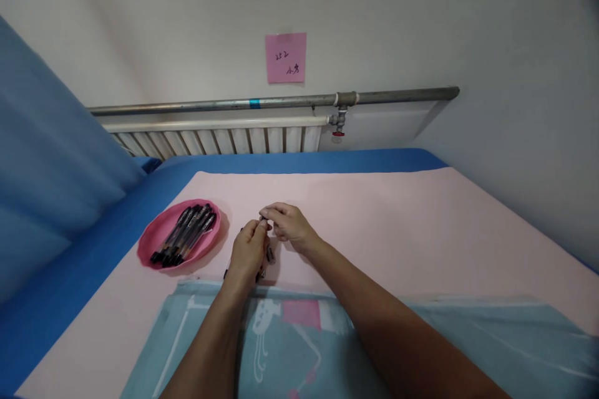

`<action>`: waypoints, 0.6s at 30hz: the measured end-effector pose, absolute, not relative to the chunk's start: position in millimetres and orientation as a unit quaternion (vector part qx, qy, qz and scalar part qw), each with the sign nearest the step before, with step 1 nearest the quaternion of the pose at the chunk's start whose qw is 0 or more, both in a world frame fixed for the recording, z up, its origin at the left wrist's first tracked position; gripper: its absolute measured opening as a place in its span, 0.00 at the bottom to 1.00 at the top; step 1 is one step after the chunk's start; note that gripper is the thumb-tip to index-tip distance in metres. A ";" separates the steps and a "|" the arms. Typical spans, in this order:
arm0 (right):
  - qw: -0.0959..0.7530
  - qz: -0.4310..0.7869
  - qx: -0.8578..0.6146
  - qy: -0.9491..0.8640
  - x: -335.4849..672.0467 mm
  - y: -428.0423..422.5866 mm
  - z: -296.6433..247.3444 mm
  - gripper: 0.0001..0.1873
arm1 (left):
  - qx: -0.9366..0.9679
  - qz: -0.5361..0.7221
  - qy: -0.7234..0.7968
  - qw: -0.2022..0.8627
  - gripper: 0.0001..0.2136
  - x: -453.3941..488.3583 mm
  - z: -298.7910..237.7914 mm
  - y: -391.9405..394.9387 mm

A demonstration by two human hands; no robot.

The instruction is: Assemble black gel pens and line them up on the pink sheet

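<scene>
Close together over the pink mat, my left hand (249, 250) and my right hand (291, 225) meet at the fingertips. Both are closed on a small dark piece (264, 219) that looks like a pen part; the fingers hide most of it. Beneath and beside my left hand lie loose pens or pen parts (270, 254) with dark ends, largely covered by the hand. To the left, a pink scalloped dish (146, 242) holds several clear-barrelled pens (189, 234) with black caps, lying side by side.
A pale pink mat (397, 230) covers the blue table (299, 162). Light-blue printed cloth (201, 318) lies along the near edge, under my forearms. At left hangs a blue curtain (51, 168). Behind are a white radiator (224, 139), a metal pipe (196, 106) and a pink note (285, 58).
</scene>
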State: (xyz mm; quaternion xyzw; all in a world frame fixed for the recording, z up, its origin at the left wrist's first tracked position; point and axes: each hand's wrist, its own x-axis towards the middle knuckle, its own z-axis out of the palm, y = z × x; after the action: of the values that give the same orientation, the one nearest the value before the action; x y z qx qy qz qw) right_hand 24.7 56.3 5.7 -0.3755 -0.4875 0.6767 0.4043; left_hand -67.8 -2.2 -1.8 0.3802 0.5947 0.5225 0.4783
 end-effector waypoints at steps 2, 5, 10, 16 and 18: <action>0.425 0.646 -0.390 -0.499 23.2 56.5 4.0 0.09 | 0.393 0.527 0.597 0.461 0.14 -68.4 -3.1 -1.7; 0.426 0.639 -0.389 -0.508 22.7 56.7 3.8 0.08 | 0.406 0.524 0.598 0.450 0.14 -69.2 -5.1 -1.3; 0.394 0.672 -0.375 -0.503 23.8 54.3 6.8 0.08 | 0.425 0.516 0.600 0.440 0.14 -70.2 -7.1 -1.3; 0.446 0.586 -0.402 -0.544 21.2 57.9 -1.7 0.11 | 0.455 0.511 0.612 0.398 0.14 -69.7 -10.4 -0.4; 0.443 0.588 -0.396 -0.549 20.9 59.2 -3.2 0.09 | 0.456 0.509 0.613 0.396 0.14 -69.5 -11.1 -0.3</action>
State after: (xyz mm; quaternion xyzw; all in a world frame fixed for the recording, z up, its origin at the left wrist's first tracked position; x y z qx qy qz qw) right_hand 20.9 59.2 -3.2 -0.3963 -0.5487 0.5879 0.4431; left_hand -69.5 -0.3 -11.1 0.4565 0.6126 0.5092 0.3964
